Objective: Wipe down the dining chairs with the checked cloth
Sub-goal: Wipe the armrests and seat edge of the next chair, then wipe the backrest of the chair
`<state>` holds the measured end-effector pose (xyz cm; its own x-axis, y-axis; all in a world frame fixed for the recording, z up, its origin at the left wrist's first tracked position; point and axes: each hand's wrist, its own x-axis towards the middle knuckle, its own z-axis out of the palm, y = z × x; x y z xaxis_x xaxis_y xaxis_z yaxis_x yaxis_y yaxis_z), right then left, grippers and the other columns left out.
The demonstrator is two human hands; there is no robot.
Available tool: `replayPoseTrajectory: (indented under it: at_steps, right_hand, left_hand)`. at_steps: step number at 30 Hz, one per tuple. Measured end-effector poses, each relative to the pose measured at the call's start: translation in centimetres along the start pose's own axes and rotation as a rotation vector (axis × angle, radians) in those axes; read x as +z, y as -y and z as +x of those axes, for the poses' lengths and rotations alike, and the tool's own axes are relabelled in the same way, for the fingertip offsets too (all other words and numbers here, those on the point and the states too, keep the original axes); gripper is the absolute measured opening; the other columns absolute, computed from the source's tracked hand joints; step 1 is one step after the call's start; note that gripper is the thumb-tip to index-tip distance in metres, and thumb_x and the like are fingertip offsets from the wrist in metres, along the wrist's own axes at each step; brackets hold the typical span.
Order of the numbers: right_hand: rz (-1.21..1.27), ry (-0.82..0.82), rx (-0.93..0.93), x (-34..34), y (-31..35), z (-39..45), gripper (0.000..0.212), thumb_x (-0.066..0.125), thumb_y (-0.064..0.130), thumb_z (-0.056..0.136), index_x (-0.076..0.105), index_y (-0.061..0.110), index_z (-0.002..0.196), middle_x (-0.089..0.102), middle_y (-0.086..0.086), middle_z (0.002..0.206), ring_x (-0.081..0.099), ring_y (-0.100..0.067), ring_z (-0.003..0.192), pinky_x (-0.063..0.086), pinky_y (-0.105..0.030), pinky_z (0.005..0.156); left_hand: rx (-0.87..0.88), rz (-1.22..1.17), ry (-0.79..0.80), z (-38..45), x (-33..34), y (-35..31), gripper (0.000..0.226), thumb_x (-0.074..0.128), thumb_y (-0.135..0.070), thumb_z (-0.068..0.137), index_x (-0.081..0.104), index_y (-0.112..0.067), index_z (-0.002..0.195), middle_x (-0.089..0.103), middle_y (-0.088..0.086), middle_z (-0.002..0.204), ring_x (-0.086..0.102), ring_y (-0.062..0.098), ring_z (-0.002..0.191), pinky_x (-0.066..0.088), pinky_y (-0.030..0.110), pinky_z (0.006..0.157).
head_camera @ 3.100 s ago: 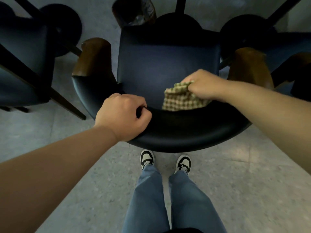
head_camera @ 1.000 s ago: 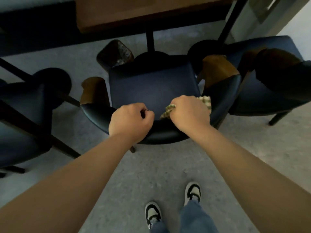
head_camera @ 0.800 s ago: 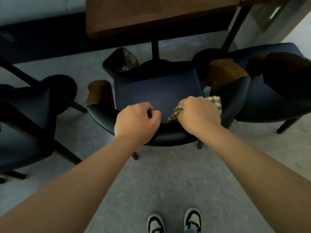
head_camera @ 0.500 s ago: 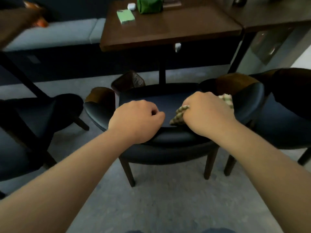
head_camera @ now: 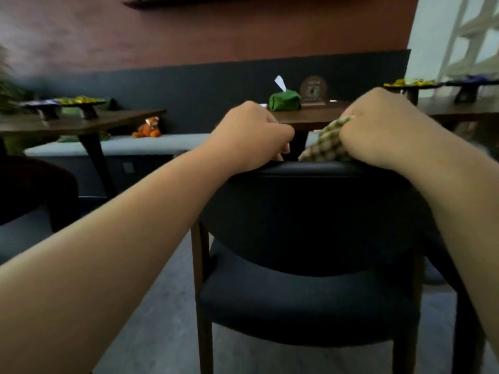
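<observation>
While both arms reach forward, the scene reads like this, from near to far.

Left hand: the left hand (head_camera: 249, 137) has its fingers curled over the top edge of the backrest and grips it; it holds no other thing.
Right hand: the right hand (head_camera: 388, 128) is closed in a fist around the checked cloth (head_camera: 325, 143) and presses it on the same top edge, just to the right of the left hand but not touching it.
Checked cloth: bunched, green and cream; most of it is hidden in the fist, and one loose corner comes out on the left-hand side and lies on the backrest.
Dining chair: the dark dining chair (head_camera: 305, 298) stands below both hands, seen from behind; its seat is under the backrest and its wooden legs go down to the grey floor (head_camera: 151, 327).
Worktop: beyond the hands, a brown worktop (head_camera: 307, 114) carries a green tissue holder (head_camera: 285, 99) with a white tissue standing out of it.
Bench: beyond the left hand and to its left, a pale bench (head_camera: 113, 145) runs along the dark wall, and a small orange soft toy (head_camera: 147, 128) sits on it.
</observation>
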<state>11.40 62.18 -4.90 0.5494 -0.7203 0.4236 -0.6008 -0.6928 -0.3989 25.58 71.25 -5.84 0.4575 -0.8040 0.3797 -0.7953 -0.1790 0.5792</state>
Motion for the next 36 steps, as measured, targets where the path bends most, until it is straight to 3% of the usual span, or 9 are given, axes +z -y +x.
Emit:
replayPoseTrajectory:
  at_steps: [3, 6, 12, 17, 20, 23, 29, 34, 36]
  right_hand:
    - [-0.028, -0.084, 0.046, -0.1, 0.4, -0.2, 0.024, 0.043, 0.011, 0.087, 0.062, 0.007, 0.101, 0.061, -0.018, 0.101, 0.055, -0.033, 0.085, 0.041, -0.034, 0.072]
    - [0.008, -0.125, 0.066, -0.4, 0.8, -0.7, 0.028, 0.039, 0.019, 0.098, 0.047, 0.012, 0.124, 0.053, -0.019, 0.115, 0.047, -0.03, 0.088, 0.027, -0.033, 0.066]
    - [0.06, -0.107, -0.165, -0.4, 0.5, -0.9, 0.024, 0.039, 0.028, 0.101, 0.052, 0.01, 0.091, 0.055, -0.007, 0.081, 0.046, -0.011, 0.067, 0.031, -0.026, 0.054]
    - [0.267, -0.513, -0.439, 1.5, 3.6, -3.8, 0.011, 0.047, 0.019, 0.099, 0.055, 0.012, 0.099, 0.053, 0.011, 0.072, 0.052, 0.008, 0.061, 0.038, -0.003, 0.057]
    - [0.033, -0.458, -0.829, 5.4, 6.1, -5.5, 0.026, 0.046, 0.022, 0.095, 0.064, 0.01, 0.11, 0.07, -0.007, 0.094, 0.067, -0.023, 0.076, 0.056, -0.033, 0.071]
    - [-0.578, -0.395, -1.098, 8.8, 6.1, -5.4, 0.027, 0.049, 0.028, 0.095, 0.067, 0.013, 0.109, 0.064, -0.017, 0.12, 0.06, -0.038, 0.11, 0.047, -0.056, 0.09]
    - [-0.679, -0.284, -1.517, 8.8, 4.8, -5.6, 0.034, 0.038, 0.012, 0.1, 0.071, 0.007, 0.106, 0.067, -0.018, 0.114, 0.061, -0.037, 0.113, 0.049, -0.052, 0.094]
    - [-1.062, -0.057, -1.358, 13.4, 4.0, -5.3, 0.063, 0.054, 0.052, 0.086, 0.065, -0.004, 0.112, 0.058, -0.029, 0.123, 0.04, -0.048, 0.13, 0.008, -0.063, 0.112]
    - [-1.132, -0.097, -1.333, 13.6, 4.4, -5.1, 0.054, 0.038, 0.04, 0.096, 0.063, -0.004, 0.116, 0.052, -0.033, 0.128, 0.031, -0.056, 0.131, 0.004, -0.071, 0.108]
  left_hand:
    - [0.053, -0.218, -0.054, -0.8, -0.7, 0.1, 0.022, 0.055, -0.016, 0.092, 0.073, -0.007, 0.082, 0.073, 0.006, 0.067, 0.07, 0.017, 0.061, 0.059, 0.03, 0.069]
    - [0.116, -0.235, 0.027, -0.7, -3.0, 1.9, 0.02, 0.055, -0.014, 0.095, 0.072, -0.004, 0.093, 0.073, 0.014, 0.089, 0.071, 0.027, 0.084, 0.058, 0.039, 0.085]
    - [-0.062, -0.011, 0.187, -0.3, -5.5, 11.3, 0.036, 0.043, -0.05, 0.092, 0.072, -0.032, 0.103, 0.065, -0.005, 0.11, 0.058, 0.016, 0.108, 0.042, 0.039, 0.102]
    - [-0.06, -0.017, 0.203, -0.4, -5.4, 12.2, 0.027, 0.041, -0.019, 0.102, 0.064, -0.018, 0.117, 0.06, -0.001, 0.117, 0.054, 0.014, 0.11, 0.04, 0.029, 0.097]
    - [-0.091, -0.196, 0.185, -0.1, -6.0, 13.1, 0.027, 0.045, -0.025, 0.101, 0.069, -0.021, 0.09, 0.068, -0.009, 0.093, 0.061, 0.004, 0.089, 0.044, 0.021, 0.081]
    - [-0.096, -0.367, 0.123, 0.3, -5.5, 14.6, 0.035, 0.054, -0.04, 0.094, 0.061, -0.014, 0.072, 0.061, -0.003, 0.071, 0.057, 0.004, 0.064, 0.044, 0.021, 0.066]
    - [-0.03, -0.482, 0.145, 0.4, -5.4, 16.4, 0.032, 0.056, -0.041, 0.094, 0.069, -0.02, 0.073, 0.067, -0.01, 0.07, 0.063, 0.0, 0.067, 0.044, 0.023, 0.072]
    - [0.033, -0.514, 0.178, 0.5, -5.5, 17.2, 0.052, 0.053, -0.044, 0.096, 0.063, 0.005, 0.11, 0.068, 0.012, 0.097, 0.067, 0.02, 0.094, 0.048, 0.036, 0.094]
    - [0.047, -0.524, 0.183, 0.8, -5.4, 17.6, 0.053, 0.051, -0.044, 0.096, 0.061, 0.004, 0.115, 0.067, 0.016, 0.108, 0.066, 0.023, 0.101, 0.048, 0.034, 0.095]
